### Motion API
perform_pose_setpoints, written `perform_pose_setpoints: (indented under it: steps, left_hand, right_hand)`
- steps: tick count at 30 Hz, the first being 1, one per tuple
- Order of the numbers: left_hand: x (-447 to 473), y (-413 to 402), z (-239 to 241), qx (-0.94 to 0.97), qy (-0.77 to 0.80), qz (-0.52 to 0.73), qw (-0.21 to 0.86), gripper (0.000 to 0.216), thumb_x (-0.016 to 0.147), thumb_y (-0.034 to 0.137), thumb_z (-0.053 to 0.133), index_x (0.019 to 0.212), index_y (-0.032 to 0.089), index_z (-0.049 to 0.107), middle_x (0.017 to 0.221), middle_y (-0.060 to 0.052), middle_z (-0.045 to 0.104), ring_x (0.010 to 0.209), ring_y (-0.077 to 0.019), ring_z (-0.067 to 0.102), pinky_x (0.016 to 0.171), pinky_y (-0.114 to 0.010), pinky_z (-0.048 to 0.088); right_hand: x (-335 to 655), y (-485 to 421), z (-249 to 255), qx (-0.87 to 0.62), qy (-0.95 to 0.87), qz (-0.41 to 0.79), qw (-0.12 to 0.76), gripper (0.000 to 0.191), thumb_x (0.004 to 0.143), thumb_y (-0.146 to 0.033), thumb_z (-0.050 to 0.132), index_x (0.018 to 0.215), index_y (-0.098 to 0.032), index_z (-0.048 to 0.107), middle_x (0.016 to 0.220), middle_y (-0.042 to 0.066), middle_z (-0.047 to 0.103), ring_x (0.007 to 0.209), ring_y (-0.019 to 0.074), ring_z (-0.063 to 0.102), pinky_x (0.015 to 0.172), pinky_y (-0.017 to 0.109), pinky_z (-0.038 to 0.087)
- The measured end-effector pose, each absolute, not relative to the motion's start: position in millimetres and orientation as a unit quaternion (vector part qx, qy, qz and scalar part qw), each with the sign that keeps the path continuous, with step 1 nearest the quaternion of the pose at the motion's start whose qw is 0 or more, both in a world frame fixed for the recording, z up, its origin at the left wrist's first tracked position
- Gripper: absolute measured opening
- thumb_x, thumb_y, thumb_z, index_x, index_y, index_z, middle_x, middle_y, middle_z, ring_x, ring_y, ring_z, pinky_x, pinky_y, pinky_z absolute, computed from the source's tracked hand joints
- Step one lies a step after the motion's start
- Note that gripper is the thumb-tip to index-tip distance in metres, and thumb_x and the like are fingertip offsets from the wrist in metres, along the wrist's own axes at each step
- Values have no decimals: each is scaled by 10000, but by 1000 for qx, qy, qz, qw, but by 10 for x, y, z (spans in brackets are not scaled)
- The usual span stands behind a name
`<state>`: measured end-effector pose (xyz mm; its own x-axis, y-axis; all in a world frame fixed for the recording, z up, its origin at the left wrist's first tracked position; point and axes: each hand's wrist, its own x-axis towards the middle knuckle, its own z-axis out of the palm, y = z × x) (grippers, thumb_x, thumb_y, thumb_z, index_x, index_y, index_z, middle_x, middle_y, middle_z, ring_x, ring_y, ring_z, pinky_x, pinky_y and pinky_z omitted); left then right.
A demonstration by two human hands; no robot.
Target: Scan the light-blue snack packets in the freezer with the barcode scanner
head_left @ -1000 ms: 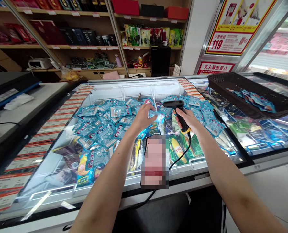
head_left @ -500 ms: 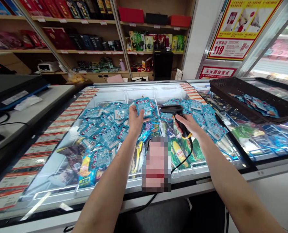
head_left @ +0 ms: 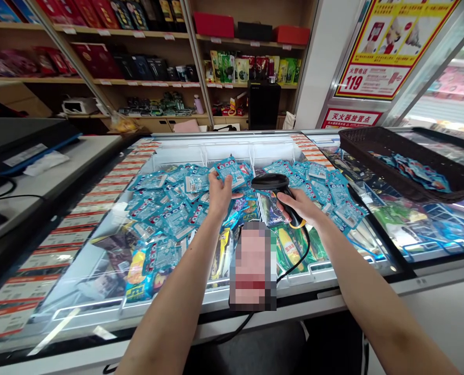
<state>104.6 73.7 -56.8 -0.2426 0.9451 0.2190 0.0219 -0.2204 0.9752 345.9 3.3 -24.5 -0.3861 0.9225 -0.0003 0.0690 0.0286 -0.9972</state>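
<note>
The blue packet (head_left: 232, 171) is near the middle of the frame, just above centre, over the pile of similar packets (head_left: 173, 213). Its long axis seems to slope from upper left to lower right, though my fingers cover part of it; the printed code lies at its lower right corner. My left hand (head_left: 219, 197) pinches it between thumb and fingers. Just right of it, apart, is the black scanner (head_left: 271, 181), its head pointing toward frame left and its handle slanting down to the right, with my right hand (head_left: 303, 206) wrapped around this handle. I judge that the step in hand is scanning the packet; the next move calls for lining up code and scanner head. Below, at lower centre, lies a phone (head_left: 252, 268); at the right, a brown basket (head_left: 357, 148) holds more packets.
</note>
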Motion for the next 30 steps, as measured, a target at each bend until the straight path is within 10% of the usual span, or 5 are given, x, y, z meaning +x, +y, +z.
perform_pose_setpoints:
  steps: [30]
  left_hand:
    - [999, 723, -443, 497, 510, 619, 333, 549, 829, 582, 616, 1190, 206, 443, 770, 15, 409, 584, -109, 508, 517, -277, 546]
  right_hand:
    - [3488, 58, -288, -368, -583, 586, 426, 392, 858, -565, 629, 948, -190, 559, 699, -25, 564, 447, 92, 507, 398, 235, 412]
